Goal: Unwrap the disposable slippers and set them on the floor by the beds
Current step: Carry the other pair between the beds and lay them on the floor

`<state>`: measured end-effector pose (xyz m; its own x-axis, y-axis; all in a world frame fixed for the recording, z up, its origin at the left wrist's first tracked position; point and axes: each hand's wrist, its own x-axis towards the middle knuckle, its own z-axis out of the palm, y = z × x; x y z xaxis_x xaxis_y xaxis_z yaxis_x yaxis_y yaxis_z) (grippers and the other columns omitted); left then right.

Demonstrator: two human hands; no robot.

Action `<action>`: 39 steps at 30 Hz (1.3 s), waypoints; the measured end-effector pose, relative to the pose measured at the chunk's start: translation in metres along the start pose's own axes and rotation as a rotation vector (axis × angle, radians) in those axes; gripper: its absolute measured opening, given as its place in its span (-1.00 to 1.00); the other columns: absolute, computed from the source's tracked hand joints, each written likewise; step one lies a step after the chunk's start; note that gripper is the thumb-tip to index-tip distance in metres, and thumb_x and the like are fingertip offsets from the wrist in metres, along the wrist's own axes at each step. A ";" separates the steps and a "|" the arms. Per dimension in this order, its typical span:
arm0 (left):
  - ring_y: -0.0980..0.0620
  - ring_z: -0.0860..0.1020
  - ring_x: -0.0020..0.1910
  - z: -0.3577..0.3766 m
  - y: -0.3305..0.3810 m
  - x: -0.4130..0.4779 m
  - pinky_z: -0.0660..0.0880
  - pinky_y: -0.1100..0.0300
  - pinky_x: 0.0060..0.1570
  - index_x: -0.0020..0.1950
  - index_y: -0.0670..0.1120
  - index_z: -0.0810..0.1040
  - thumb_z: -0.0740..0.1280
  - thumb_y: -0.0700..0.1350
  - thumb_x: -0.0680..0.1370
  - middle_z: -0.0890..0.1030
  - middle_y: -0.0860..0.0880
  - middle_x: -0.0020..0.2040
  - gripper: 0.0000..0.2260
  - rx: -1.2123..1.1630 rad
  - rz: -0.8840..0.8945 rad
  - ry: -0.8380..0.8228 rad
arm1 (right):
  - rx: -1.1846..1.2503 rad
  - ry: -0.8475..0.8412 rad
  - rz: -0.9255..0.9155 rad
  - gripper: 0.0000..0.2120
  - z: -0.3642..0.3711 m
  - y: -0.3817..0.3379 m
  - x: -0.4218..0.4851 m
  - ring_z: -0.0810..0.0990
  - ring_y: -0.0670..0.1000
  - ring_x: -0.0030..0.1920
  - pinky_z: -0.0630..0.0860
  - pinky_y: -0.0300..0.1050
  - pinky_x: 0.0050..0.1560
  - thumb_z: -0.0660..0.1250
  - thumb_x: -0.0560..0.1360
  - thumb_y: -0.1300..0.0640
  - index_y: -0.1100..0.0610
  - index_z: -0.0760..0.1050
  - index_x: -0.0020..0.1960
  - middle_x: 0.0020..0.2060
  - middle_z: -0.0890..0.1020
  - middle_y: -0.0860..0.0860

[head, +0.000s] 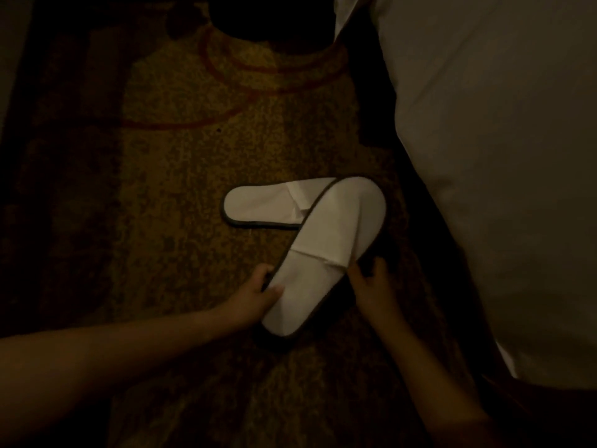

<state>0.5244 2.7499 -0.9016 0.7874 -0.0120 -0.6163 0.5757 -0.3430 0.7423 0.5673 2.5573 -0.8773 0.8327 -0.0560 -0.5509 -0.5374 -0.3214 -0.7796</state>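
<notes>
Two white disposable slippers with dark edging are in dim light over the patterned carpet. One slipper (258, 205) lies flat on the floor, its toe end partly covered by the other. The second slipper (329, 253) is held at an angle above it, toe toward the bed. My left hand (258, 291) grips its left edge near the heel, thumb on top. My right hand (371, 279) holds its right edge by the strap opening. No wrapper is visible.
A bed with white bedding (491, 156) fills the right side, its edge hanging close to the slippers. Brown and gold carpet (181, 156) with red curved lines covers the floor. A dark round shape (268, 17) sits at the top. The left side is in deep shadow.
</notes>
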 end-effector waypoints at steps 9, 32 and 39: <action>0.10 0.62 -0.21 -0.016 0.043 0.003 0.58 0.23 -0.36 0.17 -0.01 0.44 0.34 0.06 0.47 0.58 0.06 -0.09 -0.69 -0.414 -0.162 -0.049 | 0.038 -0.360 -0.134 -0.65 -0.005 -0.015 0.015 0.55 -0.11 -0.04 0.51 -0.23 -0.08 0.32 0.49 0.22 -0.02 0.38 0.23 0.04 0.56 -0.02; -0.13 0.41 0.22 -0.031 -0.023 -0.004 0.43 0.06 0.13 0.30 -0.14 0.31 0.31 -0.04 0.50 0.36 -0.19 0.30 -0.58 0.707 -0.096 0.223 | -0.709 -0.004 -0.099 -0.71 -0.041 0.016 0.040 0.48 0.19 0.18 0.42 -0.06 0.11 0.29 0.51 0.20 0.29 0.44 0.19 0.19 0.50 0.25; -0.19 0.26 0.37 -0.064 0.028 0.052 0.26 -0.07 0.33 0.45 -0.11 0.20 0.32 0.09 0.46 0.31 -0.21 0.40 -0.36 0.879 0.315 0.373 | -0.648 0.085 -0.157 -0.72 -0.035 0.003 0.039 0.45 0.18 0.18 0.40 -0.06 0.12 0.26 0.51 0.18 0.28 0.43 0.18 0.20 0.48 0.23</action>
<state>0.5955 2.7993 -0.8955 0.9813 0.0212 -0.1916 0.0803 -0.9484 0.3066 0.6025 2.5212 -0.8906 0.9164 -0.0283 -0.3992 -0.2424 -0.8330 -0.4974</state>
